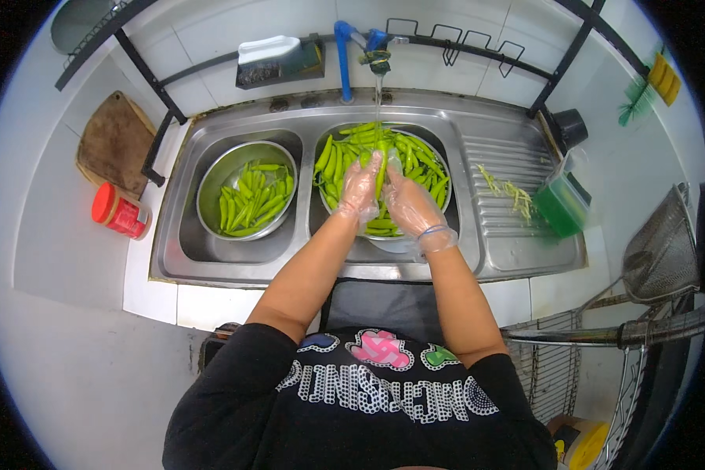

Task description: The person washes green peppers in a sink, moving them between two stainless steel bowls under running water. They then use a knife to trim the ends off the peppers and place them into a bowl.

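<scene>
My left hand, in a clear plastic glove, grips green chili peppers over the right sink basin. Close beside it, my right hand, also gloved and with a blue band at the wrist, holds a long green chili pepper upright between the two hands. Water falls on it from the faucet. Below both hands a metal bowl is heaped with green chili peppers; my hands hide part of it. A second metal bowl in the left basin holds fewer peppers.
Pepper stems lie on the ridged drainboard, near a clear container of green liquid. Left of the sink are a red-lidded jar and wooden cutting boards. A mesh strainer hangs at right; a black rack spans the back.
</scene>
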Available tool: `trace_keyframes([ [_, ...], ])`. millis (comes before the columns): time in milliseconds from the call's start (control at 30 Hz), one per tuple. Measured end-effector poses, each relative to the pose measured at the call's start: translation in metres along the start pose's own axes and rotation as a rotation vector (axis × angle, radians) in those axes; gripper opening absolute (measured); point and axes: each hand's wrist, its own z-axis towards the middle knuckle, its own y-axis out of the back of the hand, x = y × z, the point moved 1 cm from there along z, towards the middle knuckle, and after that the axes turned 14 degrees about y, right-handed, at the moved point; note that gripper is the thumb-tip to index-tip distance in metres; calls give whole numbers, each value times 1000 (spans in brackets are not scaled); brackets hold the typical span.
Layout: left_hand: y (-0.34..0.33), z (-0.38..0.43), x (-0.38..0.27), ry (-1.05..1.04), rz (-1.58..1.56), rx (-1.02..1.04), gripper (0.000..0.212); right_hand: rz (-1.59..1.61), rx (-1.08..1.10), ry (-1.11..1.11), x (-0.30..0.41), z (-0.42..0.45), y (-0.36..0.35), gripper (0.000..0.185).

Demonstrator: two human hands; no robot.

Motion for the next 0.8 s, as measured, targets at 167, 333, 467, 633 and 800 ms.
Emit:
trace_keyframes([
  [167, 13, 22, 3, -34, -37, 229, 68, 22, -21, 68, 1, 0, -6, 39],
  [333, 8, 14, -5, 25, -103, 287, 70, 28, -65, 109, -4, 0, -10, 37],
  [467, -2, -4, -11, 33, -187, 154, 60, 18, -58, 107, -2, 2, -10, 36],
  [633, -2, -14, -18, 29, -169, 103, 88, 12, -28, 105, 6, -6, -15, 34],
  [800, -1, -7, -14, 25, -183, 145, 82, 7, 5, 86, 4, -10, -17, 35],
])
